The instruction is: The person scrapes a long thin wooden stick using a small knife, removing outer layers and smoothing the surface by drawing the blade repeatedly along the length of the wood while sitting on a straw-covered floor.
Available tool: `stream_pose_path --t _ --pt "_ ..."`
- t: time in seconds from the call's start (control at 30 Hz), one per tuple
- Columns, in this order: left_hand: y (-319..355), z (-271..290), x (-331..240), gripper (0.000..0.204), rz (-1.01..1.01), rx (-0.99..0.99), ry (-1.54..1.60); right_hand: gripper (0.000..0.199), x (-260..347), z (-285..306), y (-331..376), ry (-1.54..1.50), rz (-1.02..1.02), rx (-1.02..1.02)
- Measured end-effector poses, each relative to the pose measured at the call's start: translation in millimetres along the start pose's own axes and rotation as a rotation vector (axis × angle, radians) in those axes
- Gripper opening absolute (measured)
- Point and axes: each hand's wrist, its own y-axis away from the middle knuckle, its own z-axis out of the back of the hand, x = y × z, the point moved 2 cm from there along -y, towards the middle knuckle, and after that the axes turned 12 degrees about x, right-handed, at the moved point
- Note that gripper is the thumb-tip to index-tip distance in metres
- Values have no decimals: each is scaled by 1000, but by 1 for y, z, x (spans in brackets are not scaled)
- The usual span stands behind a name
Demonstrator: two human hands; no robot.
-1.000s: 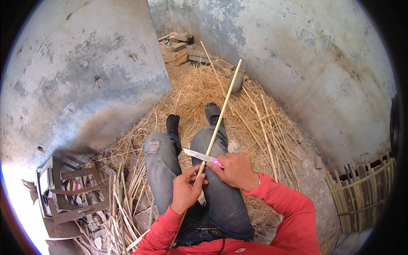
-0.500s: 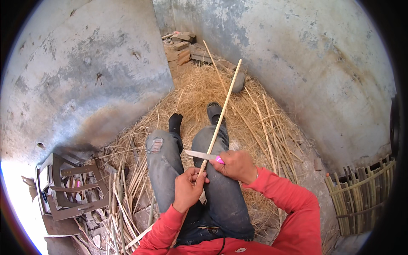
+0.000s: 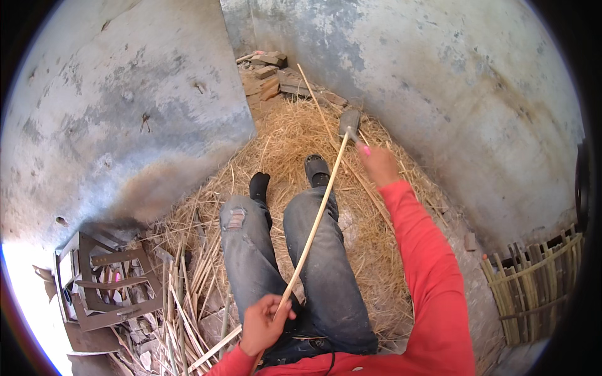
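Note:
A long pale wooden strip (image 3: pixel 318 219) runs slantwise from my lap, over my right thigh, up toward the straw. Its lower part is in my left hand (image 3: pixel 264 321), fingers curled round it close to my waist. Far out, my right hand (image 3: pixel 380 165) grips a knife (image 3: pixel 352 135) with a pink handle. The grey blade lies across the strip's far end, seemingly touching it; motion softens the detail. Behind the blade a dark stone (image 3: pixel 348 118) rests by the wall. My legs stretch forward beneath the strip.
Straw (image 3: pixel 282 135) and loose thin sticks (image 3: pixel 188 301) cover the floor. A brown metal frame (image 3: pixel 113 316) stands at left. Bricks (image 3: pixel 269 59) lie at the back corner. On the right is a slatted bamboo piece (image 3: pixel 533 294). Worn plaster walls (image 3: pixel 439 88) close in.
My right hand has moved the knife up and away along the strip to its far end. My left hand, with the strip, has come lower and nearer to my waist.

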Motion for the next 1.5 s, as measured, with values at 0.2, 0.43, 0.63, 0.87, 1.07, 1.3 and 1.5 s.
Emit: stream_pose_path --t 0.2,0.43,0.63,0.87,1.07,1.3,1.5 --pt "48 13 31 18 -2 -17 25 68 -71 7 -24 8 -127 -143" --pt "1 3 4 25 -104 -37 -143 60 32 10 64 -279 128 82" --pt "-30 -3 -6 22 -181 3 -203 56 78 -16 153 -80 407 245" --pt "1 0 0 18 -187 -78 -414 55 67 -9 119 7 443 83" --pt "18 5 -2 15 -220 -131 -354 61 59 -17 85 76 353 113" --pt "66 23 14 23 -175 -141 -484 68 -78 10 -13 60 -182 -94" --pt "59 20 30 16 -152 -162 -446 63 -51 14 22 -116 -45 -184"
